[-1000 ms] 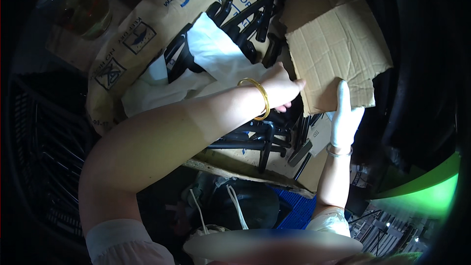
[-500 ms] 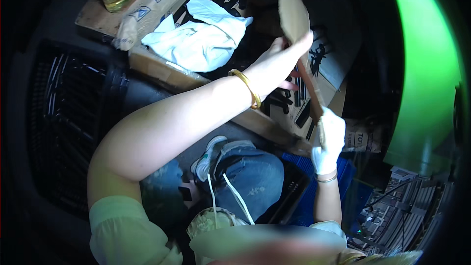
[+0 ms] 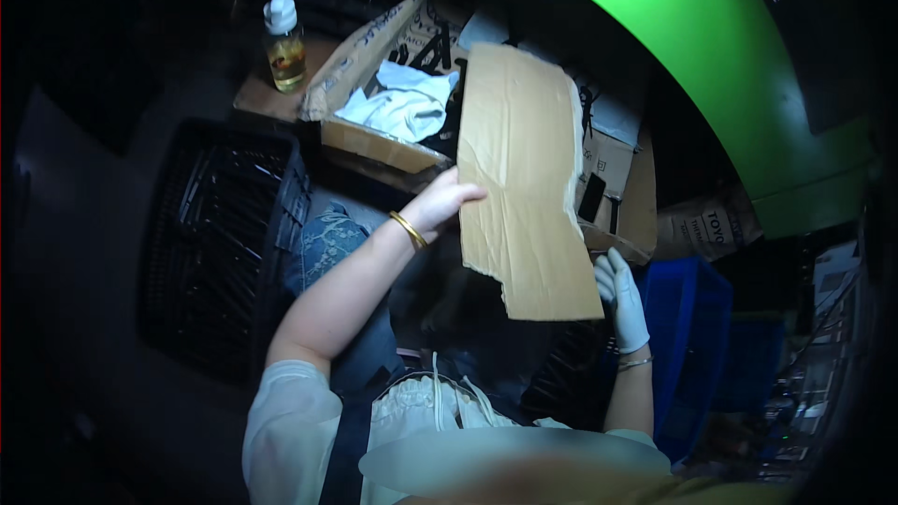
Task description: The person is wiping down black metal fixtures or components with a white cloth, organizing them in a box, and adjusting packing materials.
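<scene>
A torn sheet of brown cardboard point(image 3: 524, 178) stands flat and upright in the middle of the view. My left hand point(image 3: 444, 204), bare with a gold bangle at the wrist, grips its left edge. My right hand point(image 3: 622, 299), in a pale glove, holds its lower right corner. Behind the sheet lies an open cardboard box point(image 3: 374, 131) with crumpled white cloth or paper point(image 3: 402, 105) in it.
A spray bottle of yellow liquid point(image 3: 283, 42) stands at the back left. A black slatted crate point(image 3: 220, 243) sits to my left, a blue plastic crate point(image 3: 692, 337) to my right. A big green curved panel point(image 3: 748, 65) arcs over the right. More cardboard boxes point(image 3: 617, 168) lie behind.
The cardboard sheet has turned from edge-on to face me and hangs lower in front of me. Both hands came down with it, and the view has shifted.
</scene>
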Motion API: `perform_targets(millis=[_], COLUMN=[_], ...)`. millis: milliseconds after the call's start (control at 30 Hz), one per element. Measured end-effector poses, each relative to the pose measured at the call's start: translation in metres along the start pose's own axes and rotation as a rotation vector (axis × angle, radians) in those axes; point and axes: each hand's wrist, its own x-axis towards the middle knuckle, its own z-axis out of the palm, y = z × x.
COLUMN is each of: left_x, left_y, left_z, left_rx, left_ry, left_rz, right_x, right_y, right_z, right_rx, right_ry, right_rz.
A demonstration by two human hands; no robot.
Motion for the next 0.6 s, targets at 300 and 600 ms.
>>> perform_targets(millis=[300,600], left_x=[-0.006,-0.020], left_y=[-0.065,-0.131], left_z=[0.106,0.163], left_rx=[0.029,1.558], left_ry=[-0.281,-0.168], left_rz=[-0.177,0.679], right_x=[-0.070,-0.174], right_y=[0.063,0.136], right_z=[-0.018,-0.100], right_rx=[0.616,0.584], right_ry=[-0.015,0.544], right_rz=[0.053,0.000])
